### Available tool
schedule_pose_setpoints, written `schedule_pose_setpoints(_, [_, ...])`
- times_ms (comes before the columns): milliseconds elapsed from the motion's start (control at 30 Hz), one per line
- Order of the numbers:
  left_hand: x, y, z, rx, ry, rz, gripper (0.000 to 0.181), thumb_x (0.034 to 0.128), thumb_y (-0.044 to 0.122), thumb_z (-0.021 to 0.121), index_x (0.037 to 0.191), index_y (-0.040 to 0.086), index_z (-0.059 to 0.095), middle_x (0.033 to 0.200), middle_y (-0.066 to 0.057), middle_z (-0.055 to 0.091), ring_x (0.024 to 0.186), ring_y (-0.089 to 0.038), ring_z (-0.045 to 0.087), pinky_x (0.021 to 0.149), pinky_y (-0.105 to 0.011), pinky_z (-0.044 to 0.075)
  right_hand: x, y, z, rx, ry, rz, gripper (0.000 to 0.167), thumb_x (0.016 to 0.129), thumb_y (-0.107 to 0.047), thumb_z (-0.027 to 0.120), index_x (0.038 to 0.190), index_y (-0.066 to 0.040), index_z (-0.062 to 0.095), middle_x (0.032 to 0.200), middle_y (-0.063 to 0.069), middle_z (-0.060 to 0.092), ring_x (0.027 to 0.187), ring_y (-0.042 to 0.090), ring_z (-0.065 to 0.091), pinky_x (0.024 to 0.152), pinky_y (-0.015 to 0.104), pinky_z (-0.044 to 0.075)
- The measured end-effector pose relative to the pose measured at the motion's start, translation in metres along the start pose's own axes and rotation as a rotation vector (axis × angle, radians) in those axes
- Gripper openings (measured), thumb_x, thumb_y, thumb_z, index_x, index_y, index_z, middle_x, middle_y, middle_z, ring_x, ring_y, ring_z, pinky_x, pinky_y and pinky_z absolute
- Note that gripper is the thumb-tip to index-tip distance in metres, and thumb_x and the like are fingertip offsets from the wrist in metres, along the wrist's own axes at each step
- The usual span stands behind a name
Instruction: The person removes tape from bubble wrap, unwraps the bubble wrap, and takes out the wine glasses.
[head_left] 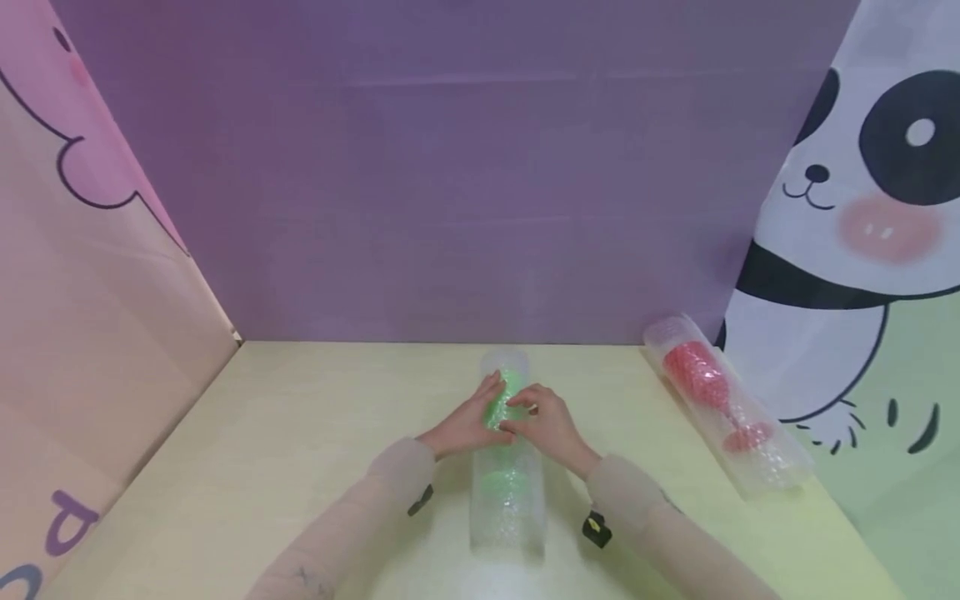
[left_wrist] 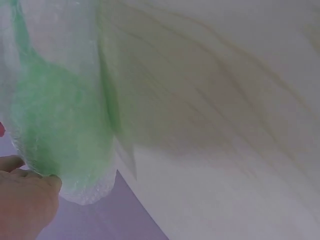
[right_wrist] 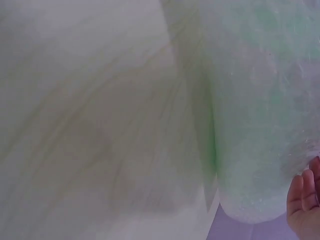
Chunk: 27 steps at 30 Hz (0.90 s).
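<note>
Sleeves (head_left: 356, 512) come nearest in the head view; a green bubble-wrapped bundle (head_left: 508, 467) lies under the left hand (head_left: 465, 423), fingers extended, and right hand (head_left: 553, 427), fingers bent, whether pinching unclear. Left wrist: wrap (left_wrist: 82, 192) beside the fingers looks soft, probably light. Right wrist: likely slippery, perhaps fragile inside; best cradled mid-length.

Left grip (head_left: 474, 419) near right grip (head_left: 551, 427) (fingers (head_left: 538, 393) bent).

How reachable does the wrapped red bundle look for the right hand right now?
Probably yes: nothing visible stands between the right hand and the wrapped red bundle, though the hand would first have to leave the wrapped green bundle.
</note>
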<state>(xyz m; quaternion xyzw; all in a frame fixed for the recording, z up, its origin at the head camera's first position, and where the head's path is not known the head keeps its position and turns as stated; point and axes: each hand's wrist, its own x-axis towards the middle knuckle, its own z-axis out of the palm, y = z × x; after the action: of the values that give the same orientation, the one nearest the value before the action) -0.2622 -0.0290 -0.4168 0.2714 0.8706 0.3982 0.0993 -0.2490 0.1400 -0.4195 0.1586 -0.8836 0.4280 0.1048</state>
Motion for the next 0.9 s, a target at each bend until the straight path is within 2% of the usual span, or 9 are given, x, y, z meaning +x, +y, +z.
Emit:
schedule_pose_setpoints(133, [-0.002,-0.001,0.0,0.013,0.0,-0.001,0.093,0.0755,0.036,0.073,0.146,0.007,0.018,0.155,-0.003,0.0,0.142,-0.022,-0.001,0.113,-0.051,0.015,0.0,0.004,-0.002,0.011,-0.01,-0.025,0.026,0.067,-0.013,0.079,0.09,-0.005,0.069,0.097,0.004,0.061,0.088,0.02,0.058,0.077,0.031,0.054])
schedule_pose_setpoints(333, [-0.002,-0.003,0.0,0.007,-0.002,-0.011,0.096,0.0739,0.036,0.074,0.146,0.008,0.017,0.155,0.0,-0.001,0.142,-0.02,0.0,0.114,-0.048,0.015,-0.001,0.009,-0.007,0.042,-0.041,-0.012,0.02,0.072,-0.011,0.075,0.089,-0.002,0.07,0.093,0.005,0.061,0.088,0.022,0.061,0.08,0.028,0.055])
schedule_pose_setpoints(633, [-0.001,-0.003,0.0,0.013,0.003,-0.013,0.096,0.0734,0.033,0.075,0.146,0.008,0.017,0.155,-0.003,0.001,0.142,-0.02,0.001,0.115,-0.044,0.014,-0.001,0.015,-0.012,0.138,-0.082,-0.014,0.015,0.077,-0.006,0.071,0.09,0.0,0.07,0.09,0.01,0.065,0.087,0.023,0.063,0.076,0.02,0.055])
schedule_pose_setpoints(767, [-0.002,-0.004,0.0,0.01,0.005,0.001,0.095,0.0737,0.032,0.075,0.146,0.008,0.018,0.155,-0.004,0.002,0.142,-0.021,0.002,0.114,-0.045,0.015,0.0,0.018,-0.013,0.154,-0.093,-0.028,0.017,0.075,-0.006,0.072,0.09,0.001,0.07,0.09,0.011,0.065,0.088,0.024,0.063,0.078,0.021,0.055])
schedule_pose_setpoints(900, [-0.001,-0.006,0.0,0.006,0.005,0.015,0.096,0.0733,0.031,0.076,0.146,0.008,0.018,0.155,-0.004,0.003,0.142,-0.021,0.001,0.114,-0.046,0.015,0.002,0.019,-0.016,0.18,-0.113,0.016,0.021,0.071,-0.007,0.075,0.09,0.0,0.07,0.092,0.01,0.065,0.089,0.024,0.063,0.079,0.023,0.055])
